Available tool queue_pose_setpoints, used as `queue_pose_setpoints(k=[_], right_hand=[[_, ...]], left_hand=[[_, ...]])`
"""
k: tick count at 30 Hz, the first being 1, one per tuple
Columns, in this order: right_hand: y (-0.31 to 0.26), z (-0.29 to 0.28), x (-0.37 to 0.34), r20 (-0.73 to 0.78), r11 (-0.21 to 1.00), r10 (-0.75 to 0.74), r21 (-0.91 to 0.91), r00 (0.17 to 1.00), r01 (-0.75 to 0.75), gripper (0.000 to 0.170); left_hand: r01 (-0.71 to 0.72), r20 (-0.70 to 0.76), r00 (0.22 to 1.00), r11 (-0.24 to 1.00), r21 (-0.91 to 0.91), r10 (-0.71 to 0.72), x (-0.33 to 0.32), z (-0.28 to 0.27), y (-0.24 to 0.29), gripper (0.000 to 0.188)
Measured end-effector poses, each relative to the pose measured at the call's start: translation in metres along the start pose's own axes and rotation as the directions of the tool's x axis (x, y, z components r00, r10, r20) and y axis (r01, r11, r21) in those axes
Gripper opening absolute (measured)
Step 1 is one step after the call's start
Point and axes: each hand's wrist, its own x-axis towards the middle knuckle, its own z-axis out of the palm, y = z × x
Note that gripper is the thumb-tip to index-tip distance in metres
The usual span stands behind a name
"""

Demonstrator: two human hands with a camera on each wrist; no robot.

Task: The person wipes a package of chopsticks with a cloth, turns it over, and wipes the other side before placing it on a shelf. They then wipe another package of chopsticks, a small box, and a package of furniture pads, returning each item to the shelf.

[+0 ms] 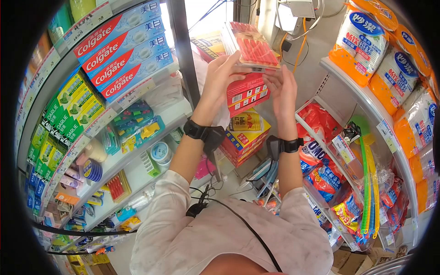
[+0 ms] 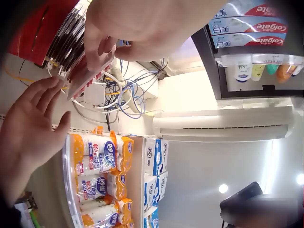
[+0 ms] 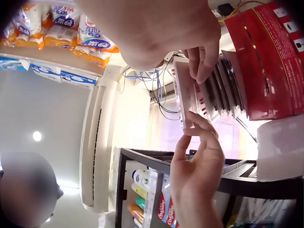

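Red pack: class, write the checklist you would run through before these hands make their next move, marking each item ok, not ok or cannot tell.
1. Left hand on the pack: ok, its fingers are at the left side.
2. Right hand on the pack: ok, its fingers meet the opposite side.
3. Red contents facing up: ok, they show in the head view.
4. Printing on the pack readable: not ok, too small and blurred.
5. Pack free of the dark layers beneath: cannot tell, no sure gap shows.
6. Weight fully carried by the hands: cannot tell.
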Motion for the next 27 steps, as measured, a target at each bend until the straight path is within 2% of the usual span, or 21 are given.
queue_pose_setpoints(k=[2,5,9,11,15,18,20,21,24,27], right_hand=[[-0.001,0.004,0.004,0.018,0.999,-0.003,-0.034,1.0,0.003,0.035],[0.006,0.002,0.004,0.035,1.0,0.02,0.003,0.999,-0.021,0.036],[0.023,-0.007,0.006,0.108,0.977,0.062,0.195,0.992,-0.082,0.041],[0.026,-0.007,0.007,0.095,0.979,0.081,0.181,0.992,-0.097,0.044],[0.026,-0.008,0.008,0.089,0.958,0.059,0.276,0.994,-0.081,0.043],[0.033,-0.017,0.013,0.068,0.986,0.071,0.148,0.995,-0.08,0.039],[0.033,-0.014,0.013,0.152,0.993,0.092,0.054,0.984,-0.101,0.036],[0.031,-0.011,0.011,0.191,0.994,0.105,0.007,0.976,-0.108,0.035],[0.028,-0.002,0.015,0.26,0.994,0.097,0.022,0.961,-0.106,0.036],[0.032,-0.001,0.024,0.238,0.992,0.099,0.051,0.966,-0.114,0.038]], left_hand=[[0.037,-0.031,0.999,0.976,0.216,-0.031,0.002,0.001,0.004,0.039],[-0.014,-0.002,1.0,0.974,0.227,0.015,0.008,0.0,-0.003,0.043],[-0.033,-0.001,0.999,0.999,0.028,0.033,0.005,0.012,-0.001,0.042],[-0.045,0.014,0.999,0.999,-0.025,0.046,0.005,0.014,-0.001,0.04],[-0.002,0.046,0.999,0.994,-0.11,0.007,0.011,0.009,-0.009,0.023],[0.016,0.032,0.999,0.987,-0.162,-0.011,0.013,0.007,-0.013,0.016],[-0.003,0.017,1.0,0.988,-0.153,0.005,0.012,0.007,-0.014,0.016],[-0.012,0.014,1.0,0.989,-0.148,0.014,0.013,0.006,-0.017,0.02],[-0.054,0.008,0.998,0.991,-0.121,0.055,0.013,0.008,-0.017,0.035],[-0.095,0.029,0.995,0.992,-0.083,0.098,-0.006,0.014,-0.006,0.048]])
